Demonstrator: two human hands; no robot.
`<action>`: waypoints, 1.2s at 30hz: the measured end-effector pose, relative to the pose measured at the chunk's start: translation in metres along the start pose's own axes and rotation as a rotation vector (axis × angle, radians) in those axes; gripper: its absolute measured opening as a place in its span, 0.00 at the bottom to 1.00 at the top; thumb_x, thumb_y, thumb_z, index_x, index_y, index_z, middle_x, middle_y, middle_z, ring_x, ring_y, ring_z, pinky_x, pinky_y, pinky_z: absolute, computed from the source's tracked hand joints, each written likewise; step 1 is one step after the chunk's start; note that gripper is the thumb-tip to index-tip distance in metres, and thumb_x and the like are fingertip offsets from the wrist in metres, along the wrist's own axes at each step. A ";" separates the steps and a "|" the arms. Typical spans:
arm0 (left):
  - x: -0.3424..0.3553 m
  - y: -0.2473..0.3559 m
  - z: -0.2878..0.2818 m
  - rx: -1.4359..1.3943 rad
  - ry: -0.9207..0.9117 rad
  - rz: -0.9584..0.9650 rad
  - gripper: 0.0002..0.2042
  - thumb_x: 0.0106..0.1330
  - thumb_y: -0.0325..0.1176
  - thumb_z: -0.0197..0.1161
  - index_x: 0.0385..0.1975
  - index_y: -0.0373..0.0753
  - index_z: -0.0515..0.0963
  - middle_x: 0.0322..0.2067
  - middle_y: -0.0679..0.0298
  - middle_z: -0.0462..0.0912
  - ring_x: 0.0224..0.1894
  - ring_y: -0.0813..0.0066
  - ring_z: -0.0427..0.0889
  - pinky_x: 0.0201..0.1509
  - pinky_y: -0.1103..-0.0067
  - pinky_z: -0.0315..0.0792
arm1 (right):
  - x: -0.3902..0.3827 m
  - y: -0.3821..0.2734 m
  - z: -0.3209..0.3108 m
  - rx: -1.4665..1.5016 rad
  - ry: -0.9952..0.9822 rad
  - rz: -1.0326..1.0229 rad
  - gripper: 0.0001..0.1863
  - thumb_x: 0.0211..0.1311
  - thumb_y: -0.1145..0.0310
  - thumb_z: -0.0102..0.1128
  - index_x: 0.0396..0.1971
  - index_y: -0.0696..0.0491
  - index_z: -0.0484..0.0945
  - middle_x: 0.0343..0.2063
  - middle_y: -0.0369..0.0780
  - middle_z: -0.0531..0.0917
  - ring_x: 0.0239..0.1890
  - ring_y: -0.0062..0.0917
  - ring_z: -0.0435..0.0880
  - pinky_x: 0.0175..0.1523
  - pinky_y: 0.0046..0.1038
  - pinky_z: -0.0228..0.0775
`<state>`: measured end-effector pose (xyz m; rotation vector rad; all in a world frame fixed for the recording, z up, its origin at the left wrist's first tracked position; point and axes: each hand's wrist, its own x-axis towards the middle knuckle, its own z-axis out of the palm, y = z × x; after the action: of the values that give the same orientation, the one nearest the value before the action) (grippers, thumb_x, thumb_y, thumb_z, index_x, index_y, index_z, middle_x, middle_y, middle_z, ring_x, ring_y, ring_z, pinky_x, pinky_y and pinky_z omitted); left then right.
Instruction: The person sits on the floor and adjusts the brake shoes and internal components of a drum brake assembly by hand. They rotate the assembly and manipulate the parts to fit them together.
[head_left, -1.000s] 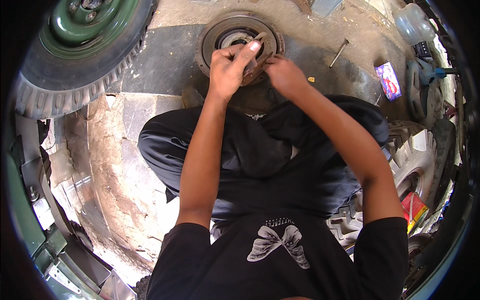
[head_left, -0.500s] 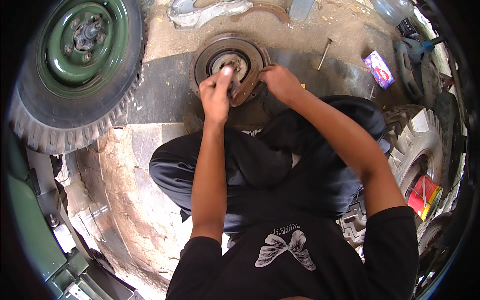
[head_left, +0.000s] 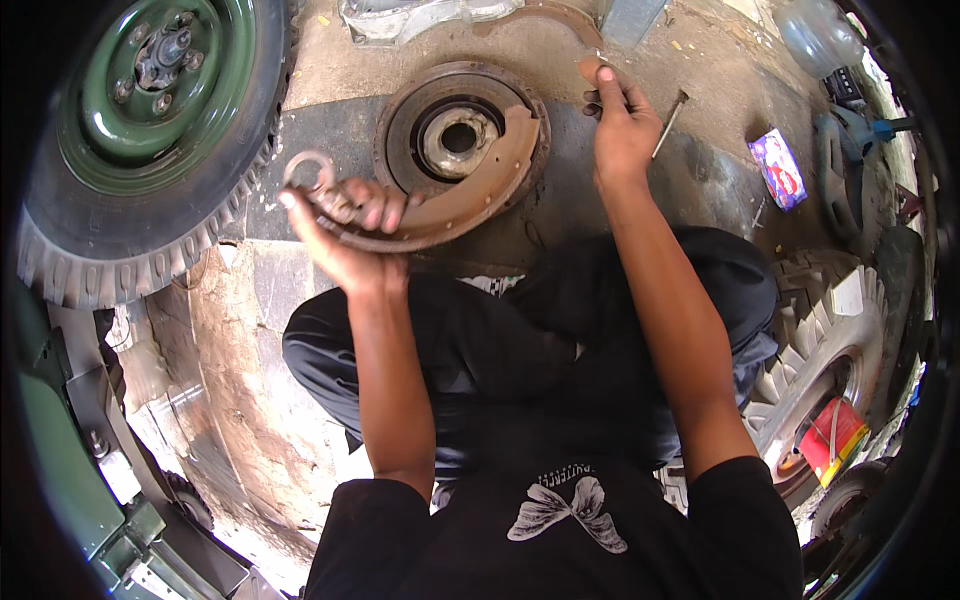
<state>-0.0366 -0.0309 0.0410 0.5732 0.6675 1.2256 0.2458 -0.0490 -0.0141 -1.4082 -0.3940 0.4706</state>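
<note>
A curved, rusty-brown brake shoe point(head_left: 465, 208) with rivets along its edge is tilted over the near side of a brake drum point(head_left: 395, 105), which lies flat with its round centre hole showing. My left hand point(head_left: 355, 225) is closed around the shoe's left end. A blurred metal ring point(head_left: 308, 168) shows just beyond those fingers; I cannot tell whether it belongs to the shoe. To the right of the drum, my right hand point(head_left: 627, 130) is raised and closed, pinching a small brown rounded piece point(head_left: 591, 68) whose kind is unclear.
A large tyre on a green wheel point(head_left: 150, 110) stands at left. Right of the drum lie a long metal bolt or pin point(head_left: 670, 125) and a purple packet point(head_left: 778, 170). Another curved shoe point(head_left: 550, 17) is at the back. A tyre point(head_left: 800, 385) and red tin point(head_left: 832, 440) are at right.
My left hand has moved left from the drum's middle, lifting one end of the brake shoe. My right hand has left the drum's right rim and risen up and rightward with the small brown piece.
</note>
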 end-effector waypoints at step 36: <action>0.014 -0.052 -0.005 0.160 0.045 0.154 0.32 0.76 0.67 0.51 0.38 0.36 0.77 0.26 0.61 0.78 0.23 0.71 0.73 0.31 0.71 0.71 | -0.055 -0.004 0.015 -0.555 -0.849 -0.432 0.08 0.60 0.71 0.74 0.39 0.56 0.91 0.36 0.47 0.90 0.39 0.44 0.90 0.47 0.36 0.82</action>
<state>-0.0037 -0.0301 -0.0018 0.7428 0.7757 1.3391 0.1914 -0.0658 -0.0078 -1.5304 -1.5786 0.6114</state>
